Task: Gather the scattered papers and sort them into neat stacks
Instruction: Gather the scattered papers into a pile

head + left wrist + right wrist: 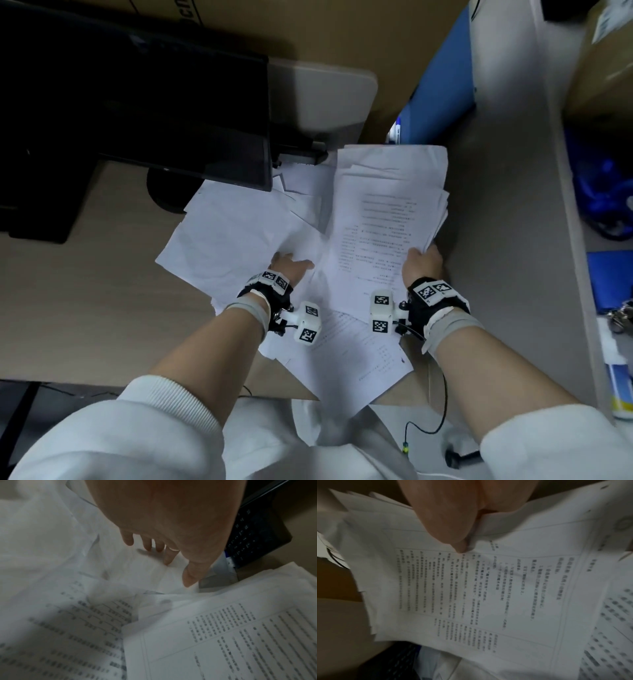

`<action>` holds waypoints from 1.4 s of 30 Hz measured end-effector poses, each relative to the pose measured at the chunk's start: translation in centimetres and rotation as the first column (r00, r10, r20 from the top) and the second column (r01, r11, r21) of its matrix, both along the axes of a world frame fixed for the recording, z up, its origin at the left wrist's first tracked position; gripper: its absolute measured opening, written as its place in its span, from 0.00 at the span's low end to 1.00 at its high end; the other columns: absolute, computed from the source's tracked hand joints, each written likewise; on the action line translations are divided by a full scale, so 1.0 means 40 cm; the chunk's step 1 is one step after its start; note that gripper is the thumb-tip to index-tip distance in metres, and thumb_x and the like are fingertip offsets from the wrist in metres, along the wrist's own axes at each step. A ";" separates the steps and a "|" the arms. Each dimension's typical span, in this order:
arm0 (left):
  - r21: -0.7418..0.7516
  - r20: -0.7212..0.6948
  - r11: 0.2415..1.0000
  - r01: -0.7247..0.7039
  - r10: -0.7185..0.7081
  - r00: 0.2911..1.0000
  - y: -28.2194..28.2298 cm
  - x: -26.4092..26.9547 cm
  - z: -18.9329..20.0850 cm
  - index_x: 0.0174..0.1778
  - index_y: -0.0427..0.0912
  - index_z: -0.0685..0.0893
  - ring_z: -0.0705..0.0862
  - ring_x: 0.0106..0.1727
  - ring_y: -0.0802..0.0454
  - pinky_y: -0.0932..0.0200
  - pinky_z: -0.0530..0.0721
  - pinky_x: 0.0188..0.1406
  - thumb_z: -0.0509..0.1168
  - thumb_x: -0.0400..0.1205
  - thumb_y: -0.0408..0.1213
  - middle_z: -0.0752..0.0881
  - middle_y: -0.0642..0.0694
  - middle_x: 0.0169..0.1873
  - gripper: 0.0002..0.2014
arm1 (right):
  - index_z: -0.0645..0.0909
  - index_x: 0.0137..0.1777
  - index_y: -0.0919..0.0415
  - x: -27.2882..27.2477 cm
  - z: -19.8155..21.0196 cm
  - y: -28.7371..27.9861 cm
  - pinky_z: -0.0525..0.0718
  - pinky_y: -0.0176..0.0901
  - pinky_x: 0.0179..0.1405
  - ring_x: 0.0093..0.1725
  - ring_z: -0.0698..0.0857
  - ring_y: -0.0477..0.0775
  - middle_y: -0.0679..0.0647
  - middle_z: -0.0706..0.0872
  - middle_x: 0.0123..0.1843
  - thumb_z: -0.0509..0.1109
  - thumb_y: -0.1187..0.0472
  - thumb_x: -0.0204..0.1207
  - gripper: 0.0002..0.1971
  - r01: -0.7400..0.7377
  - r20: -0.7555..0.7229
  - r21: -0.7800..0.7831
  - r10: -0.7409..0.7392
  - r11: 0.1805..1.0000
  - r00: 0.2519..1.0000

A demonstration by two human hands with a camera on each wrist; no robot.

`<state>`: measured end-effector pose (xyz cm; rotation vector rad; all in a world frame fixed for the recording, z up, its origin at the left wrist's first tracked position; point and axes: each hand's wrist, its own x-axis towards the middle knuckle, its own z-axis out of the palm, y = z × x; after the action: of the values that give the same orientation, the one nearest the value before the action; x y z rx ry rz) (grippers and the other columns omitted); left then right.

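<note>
White printed papers lie spread over a wooden desk (85,301). My right hand (423,262) grips a thick uneven bundle of printed sheets (387,212) by its near right edge; in the right wrist view the thumb (450,534) presses on the top page (488,588). My left hand (291,265) lies with straight fingers on loose blank sheets (233,240) to the left of the bundle; the left wrist view has its fingertips (169,559) touching that paper (145,568). More printed pages (359,353) lie under both wrists and overhang the desk's front edge.
A dark monitor (137,102) on its stand rises at the back left, over the papers' far corner. A black keyboard (254,536) sits just beyond the sheets. A blue partition (442,85) and a grey divider (513,222) wall the right side, with clutter beyond.
</note>
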<state>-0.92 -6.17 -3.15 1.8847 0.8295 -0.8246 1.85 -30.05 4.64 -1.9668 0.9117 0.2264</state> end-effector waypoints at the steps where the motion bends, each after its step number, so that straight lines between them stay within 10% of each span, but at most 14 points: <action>1: -0.043 0.038 0.998 -0.039 0.041 0.998 -0.012 0.008 0.012 0.85 0.42 0.67 0.69 0.82 0.40 0.48 0.69 0.80 0.71 0.81 0.51 0.61 0.43 0.86 0.38 | 0.77 0.73 0.59 0.005 0.015 -0.007 0.78 0.44 0.59 0.63 0.84 0.64 0.58 0.84 0.67 0.57 0.66 0.85 0.19 0.001 0.029 0.016 -0.001 1.000 1.000; 9: -0.408 0.351 0.913 0.001 0.156 0.923 -0.119 0.095 0.164 0.73 0.45 0.82 0.87 0.66 0.50 0.47 0.81 0.72 0.81 0.65 0.49 0.89 0.50 0.64 0.38 | 0.82 0.55 0.57 0.036 0.128 -0.041 0.83 0.45 0.52 0.53 0.88 0.60 0.54 0.88 0.50 0.65 0.66 0.79 0.08 -0.036 0.156 0.157 0.011 0.987 0.988; 15: -0.504 0.337 0.863 -0.037 0.235 0.912 -0.147 0.110 0.217 0.51 0.42 0.93 0.89 0.55 0.47 0.53 0.85 0.59 0.79 0.69 0.32 0.93 0.47 0.49 0.14 | 0.82 0.48 0.64 0.039 0.207 -0.071 0.76 0.40 0.41 0.37 0.81 0.53 0.50 0.84 0.39 0.68 0.66 0.75 0.04 -0.031 0.190 0.205 -0.009 0.978 0.982; 19: -0.486 0.296 0.865 -0.122 0.295 0.909 -0.147 0.079 0.224 0.47 0.38 0.95 0.88 0.61 0.41 0.47 0.83 0.66 0.79 0.54 0.38 0.93 0.39 0.54 0.23 | 0.80 0.52 0.66 0.030 0.188 -0.075 0.73 0.43 0.42 0.40 0.79 0.56 0.54 0.82 0.41 0.68 0.62 0.73 0.10 -0.009 0.114 0.159 -0.009 0.987 0.993; 25: -0.230 0.215 0.961 -0.154 0.204 0.955 -0.119 0.070 0.241 0.42 0.29 0.86 0.82 0.42 0.47 0.64 0.76 0.29 0.74 0.68 0.28 0.80 0.43 0.36 0.09 | 0.78 0.34 0.59 0.015 0.137 -0.068 0.73 0.42 0.38 0.38 0.76 0.55 0.53 0.78 0.33 0.66 0.66 0.77 0.09 -0.060 0.020 0.166 0.057 0.984 0.998; 29: -0.169 0.240 0.983 -0.077 0.116 0.964 -0.094 0.035 0.226 0.35 0.36 0.81 0.78 0.41 0.41 0.52 0.78 0.38 0.70 0.54 0.33 0.78 0.40 0.39 0.14 | 0.76 0.57 0.58 0.026 0.153 -0.064 0.71 0.35 0.34 0.50 0.72 0.51 0.52 0.73 0.38 0.58 0.67 0.84 0.08 -0.093 -0.001 0.100 0.093 0.991 0.996; 32: -0.250 0.284 0.967 -0.049 0.121 0.951 -0.091 0.039 0.212 0.58 0.36 0.85 0.87 0.59 0.33 0.42 0.87 0.60 0.72 0.55 0.35 0.88 0.36 0.54 0.31 | 0.80 0.65 0.74 0.023 0.180 -0.066 0.67 0.30 0.30 0.50 0.77 0.53 0.60 0.82 0.45 0.60 0.68 0.83 0.15 -0.102 0.008 0.082 0.101 0.991 0.995; 34: -0.296 0.339 0.955 -0.007 0.112 0.934 -0.093 0.052 0.200 0.62 0.34 0.85 0.85 0.63 0.36 0.43 0.84 0.64 0.72 0.57 0.36 0.87 0.35 0.60 0.33 | 0.82 0.65 0.71 0.017 0.200 -0.072 0.73 0.31 0.34 0.57 0.84 0.60 0.62 0.87 0.59 0.59 0.69 0.83 0.15 -0.033 0.050 0.134 0.026 0.990 0.998; 37: -0.388 0.412 0.922 -0.001 0.174 0.894 -0.094 0.057 0.201 0.65 0.40 0.87 0.83 0.67 0.38 0.40 0.80 0.66 0.72 0.57 0.35 0.88 0.38 0.63 0.35 | 0.84 0.62 0.65 0.005 0.196 -0.075 0.77 0.38 0.50 0.63 0.85 0.56 0.56 0.88 0.61 0.56 0.72 0.84 0.16 -0.320 -0.032 -0.218 0.321 0.922 0.946; 39: -0.449 0.377 0.891 -0.067 0.257 0.890 -0.104 0.046 0.281 0.51 0.41 0.92 0.84 0.65 0.42 0.44 0.80 0.67 0.73 0.55 0.33 0.90 0.41 0.59 0.25 | 0.84 0.59 0.66 0.024 0.210 -0.065 0.75 0.38 0.45 0.57 0.84 0.57 0.57 0.86 0.55 0.58 0.72 0.83 0.14 -0.121 0.059 0.087 0.116 0.989 0.991; 42: -0.510 0.322 0.842 -0.178 0.378 0.868 -0.114 0.033 0.367 0.43 0.44 0.86 0.80 0.56 0.49 0.54 0.72 0.54 0.67 0.55 0.31 0.87 0.49 0.51 0.20 | 0.81 0.47 0.67 0.015 0.230 -0.049 0.74 0.43 0.39 0.44 0.79 0.55 0.57 0.81 0.40 0.63 0.73 0.77 0.06 -0.075 0.092 0.113 0.064 0.991 0.994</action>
<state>0.38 -10.74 11.54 1.3847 0.5605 -0.3677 2.44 -32.03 13.83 -1.8875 0.7571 0.2253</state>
